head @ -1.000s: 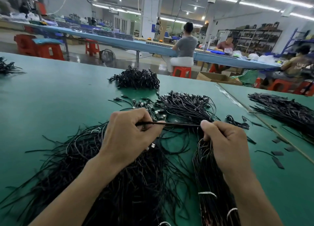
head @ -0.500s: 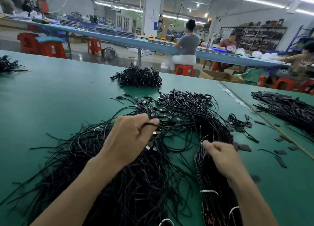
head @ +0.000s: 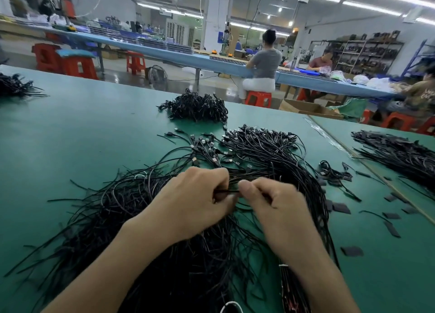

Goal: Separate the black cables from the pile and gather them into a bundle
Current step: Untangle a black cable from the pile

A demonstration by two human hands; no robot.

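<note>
Black cables (head: 122, 209): lying as a loose, tangled pile on the green tabletop (head: 82, 129), spreading under and to the left of both forearms, with plug ends fanning out toward the far side.
Single cable (head: 227, 191): showing as a short dark span between the two hands, just above the pile.
Left hand (head: 193, 204): curling round that cable, thumb and fingers pinching it.
Right hand (head: 280, 209): blurring with motion, its thumb tip pressing against the same cable. It looks to be pinching it too.
Hands: sitting almost knuckle to knuckle, both clamping on the one cable from either side.
Bundle (head: 316, 195): lying just right of the hands as a thick combed rope of cables, running toward the near edge, with a white tie (head: 283, 265) showing low down.
What is changing: a second ago the hands were well apart, stretching a cable taut. Half a second ago the right hand was resting lower down on the bundle. Now it is coming back up to meet the left.
Meaning for the task: one strand seems to have joined the bundle and the next is being drawn out — the sorting is going cable by cable, and most of the pile is waiting.
</note>
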